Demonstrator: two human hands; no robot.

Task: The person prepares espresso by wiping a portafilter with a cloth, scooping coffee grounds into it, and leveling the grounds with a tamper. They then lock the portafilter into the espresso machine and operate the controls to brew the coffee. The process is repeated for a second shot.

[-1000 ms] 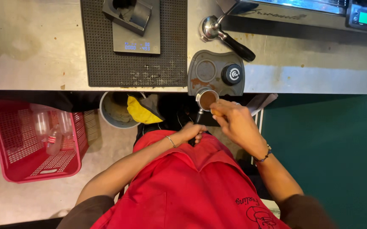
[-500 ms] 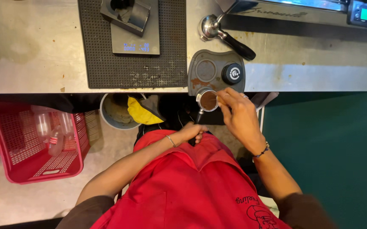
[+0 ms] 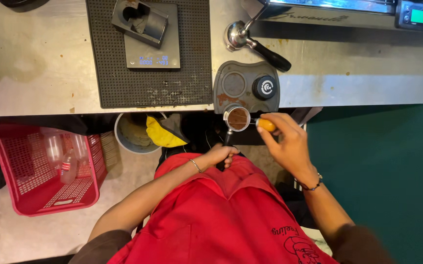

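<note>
My left hand (image 3: 220,155) grips the black handle of a portafilter (image 3: 237,119), whose round basket is full of brown coffee grounds and rests at the front edge of a grey tamping mat (image 3: 231,95). My right hand (image 3: 285,143) holds a small tool with an orange knob (image 3: 266,125) right beside the basket's right rim. A black round tamper (image 3: 265,87) sits on the mat just behind.
A steel counter (image 3: 35,63) carries a black rubber mat (image 3: 109,73), a scale with a grey holder (image 3: 152,54), and a second portafilter (image 3: 250,40). Below are a red basket (image 3: 11,190) with plastic bottles and a bucket with a yellow cloth (image 3: 161,136).
My right hand has shifted from over the basket to its right side, and the orange-knobbed tool now shows in its fingers. The left hand stays on the handle.
</note>
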